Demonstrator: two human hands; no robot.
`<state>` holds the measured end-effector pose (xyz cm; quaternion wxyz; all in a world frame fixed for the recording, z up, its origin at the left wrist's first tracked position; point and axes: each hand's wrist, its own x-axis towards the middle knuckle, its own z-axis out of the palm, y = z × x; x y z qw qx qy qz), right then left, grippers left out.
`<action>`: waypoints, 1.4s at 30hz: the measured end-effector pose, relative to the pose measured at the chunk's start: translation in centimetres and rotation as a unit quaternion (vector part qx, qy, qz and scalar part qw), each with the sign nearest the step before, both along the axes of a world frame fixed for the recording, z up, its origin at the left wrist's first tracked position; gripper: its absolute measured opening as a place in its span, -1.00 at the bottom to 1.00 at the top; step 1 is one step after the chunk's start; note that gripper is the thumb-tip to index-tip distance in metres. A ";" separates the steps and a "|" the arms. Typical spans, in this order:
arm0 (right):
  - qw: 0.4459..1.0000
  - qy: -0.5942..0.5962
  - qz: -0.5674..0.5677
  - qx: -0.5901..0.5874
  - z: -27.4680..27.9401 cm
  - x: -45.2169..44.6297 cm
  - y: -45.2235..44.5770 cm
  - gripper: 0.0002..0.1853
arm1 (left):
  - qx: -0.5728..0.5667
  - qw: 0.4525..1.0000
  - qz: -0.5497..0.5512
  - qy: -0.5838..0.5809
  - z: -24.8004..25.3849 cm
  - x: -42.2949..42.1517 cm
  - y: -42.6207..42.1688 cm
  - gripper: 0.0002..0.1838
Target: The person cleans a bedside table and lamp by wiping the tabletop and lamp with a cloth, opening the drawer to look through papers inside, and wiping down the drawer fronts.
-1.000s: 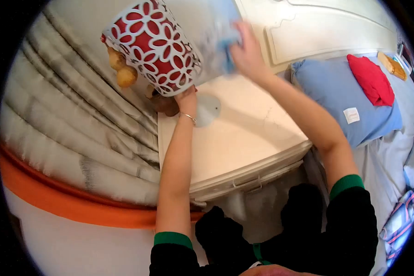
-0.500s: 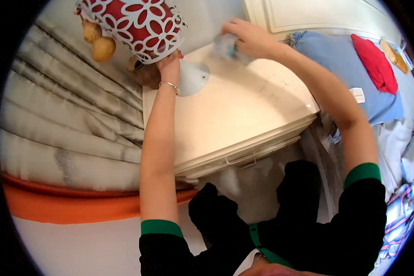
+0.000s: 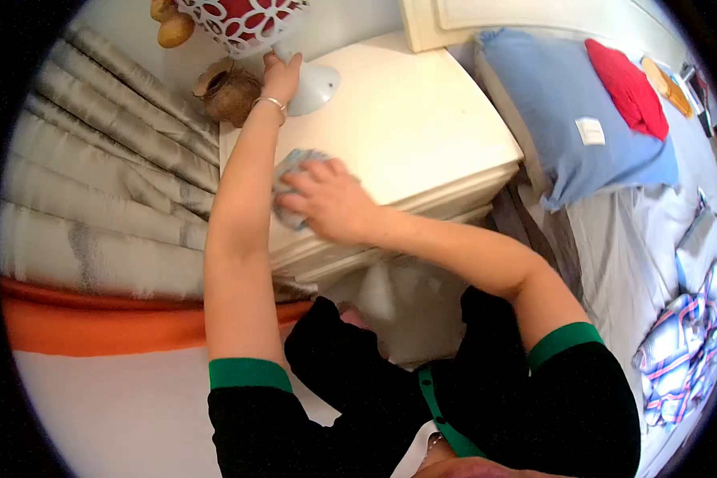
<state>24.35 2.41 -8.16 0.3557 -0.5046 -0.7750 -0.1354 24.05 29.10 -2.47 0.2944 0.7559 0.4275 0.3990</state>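
We stretch our left hand far, its grip clamped on the lamp at the surface's far left. Our right hand lies palm down over the cloth, near left, partly hiding it; we can't tell whether it grips. The frame crops the lamp's top. We count one lamp, one cloth, one pot.

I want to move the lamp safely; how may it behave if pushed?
It may tip if pushed high, as the bulky shade sits well above the base. That broad, round base would probably slide rather than roll.
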 end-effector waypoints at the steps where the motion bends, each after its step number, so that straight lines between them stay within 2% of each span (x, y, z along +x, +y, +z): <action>1: 1.000 0.014 -0.005 -0.006 -0.1 -1.1 -0.4 -0.65 | -0.026 0.999 -0.024 -0.002 -1.7 -1.0 -0.2 -0.40; 2: 0.999 0.006 -0.025 0.025 -0.4 -2.1 -0.8 -0.66 | -0.054 0.997 -0.047 -0.002 -3.1 -1.6 -1.1 -0.18; 3: 0.997 -0.003 -0.044 0.056 -0.8 -2.6 -1.5 -0.67 | 0.005 0.999 -0.041 0.000 -3.5 -2.9 -3.5 -0.28; 4: 0.998 0.008 -0.048 0.049 -1.3 -2.5 -2.1 -0.67 | -0.002 0.999 -0.044 0.012 -3.6 -4.6 -6.0 -0.28; 6: 0.993 -0.018 -0.016 0.116 -2.2 -0.8 -3.2 -0.67 | 0.099 0.983 -0.116 0.105 -2.9 -8.2 -11.3 -0.39; 7: 0.992 -0.047 -0.015 0.117 -2.2 0.5 -4.6 -0.65 | 0.096 0.983 -0.117 0.108 -2.1 -9.9 -14.2 -0.39; 9: 0.983 -0.068 -0.088 0.143 -4.3 3.9 -6.3 -0.64 | 0.082 0.964 -0.181 0.176 -0.7 -13.0 -19.7 -0.51; 10: 0.987 -0.044 -0.109 0.111 -4.5 6.2 -7.9 -0.44 | 0.080 0.965 -0.180 0.175 -1.1 -14.5 -21.4 -0.51; 12: 0.965 -0.022 -0.230 0.125 -6.6 10.8 -9.9 -0.37 | 0.181 0.959 -0.142 0.165 -2.0 -17.1 -23.9 -0.62; 14: 0.923 0.017 -0.371 0.098 -5.5 12.9 -12.7 -0.32 | 0.196 0.960 -0.144 0.142 -3.0 -17.9 -27.1 -0.67; 15: 0.913 0.056 -0.388 0.113 -5.8 14.1 -13.1 -0.34 | 0.218 0.958 -0.147 0.117 -3.6 -17.6 -28.9 -0.72; 16: 0.919 0.108 -0.350 0.148 -5.5 14.3 -13.4 -0.31 | 0.226 0.954 -0.152 0.122 -3.9 -16.9 -31.2 -0.74; 17: 0.924 0.125 -0.334 0.135 -5.5 14.2 -13.8 -0.31 | 0.223 0.948 -0.194 0.117 -4.6 -16.2 -32.8 -0.73; 19: 0.932 0.142 -0.313 0.118 -5.3 13.9 -14.7 -0.32 | 0.212 0.897 -0.315 0.225 -5.4 -15.0 -35.1 -0.65; 21: 0.930 0.184 -0.304 0.096 -4.1 13.3 -15.4 -0.35 | 0.246 0.848 -0.369 0.289 -6.8 -14.3 -37.2 -0.60; 22: 0.932 0.186 -0.298 0.092 -3.8 13.1 -15.8 -0.35 | 0.241 0.851 -0.365 0.292 -7.6 -14.3 -37.7 -0.60; 25: 0.935 0.202 -0.280 0.076 -3.2 12.5 -16.8 -0.43 | 0.097 0.827 -0.452 0.320 -10.1 -15.4 -38.4 -0.58; 26: 0.938 0.201 -0.274 0.073 -3.2 12.2 -17.2 -0.43 | 0.093 0.830 -0.447 0.319 -10.7 -15.9 -38.6 -0.58; 28: 0.938 0.250 -0.240 0.018 -3.2 11.7 -18.1 -0.46 | 0.051 0.760 -0.468 0.448 -11.6 -17.0 -39.1 -0.62; 30: 0.941 0.239 -0.241 0.010 -2.9 10.8 -18.7 -0.53 | 0.016 0.754 -0.472 0.457 -12.7 -18.5 -39.4 -0.63; 31: 0.892 0.394 -0.220 -0.033 -2.8 10.1 -19.1 -0.56 | -0.015 0.742 -0.482 0.467 -13.3 -19.3 -39.6 -0.63; 32: 0.816 0.538 -0.195 -0.078 -2.8 9.5 -19.5 -0.59 | -0.020 0.744 -0.480 0.464 -13.7 -20.0 -39.8 -0.63; 33: 0.791 0.589 -0.148 -0.068 -4.0 9.6 -19.8 -0.62 | -0.028 0.744 -0.479 0.465 -14.1 -20.6 -39.8 -0.65; 34: 0.792 0.588 -0.149 -0.072 -4.5 9.1 -20.4 -0.62 | -0.035 0.743 -0.479 0.466 -14.4 -21.2 -39.9 -0.66; 36: 0.747 0.641 -0.134 -0.120 -4.6 7.5 -21.4 -0.60 | -0.056 0.755 -0.486 0.437 -14.5 -22.8 -40.2 -0.60; 38: 0.756 0.616 -0.118 -0.189 -7.4 7.7 -22.1 -0.62 | -0.032 0.752 -0.468 0.463 -14.4 -24.1 -40.7 -0.62; 40: 0.726 0.620 -0.117 -0.274 -7.7 6.7 -22.6 -0.64 | -0.017 0.770 -0.445 0.457 -14.2 -25.2 -41.5 -0.63; 42: 0.704 0.632 -0.090 -0.311 -9.3 6.6 -22.4 -0.65 | 0.017 0.746 -0.409 0.525 -13.6 -25.6 -42.4 -0.65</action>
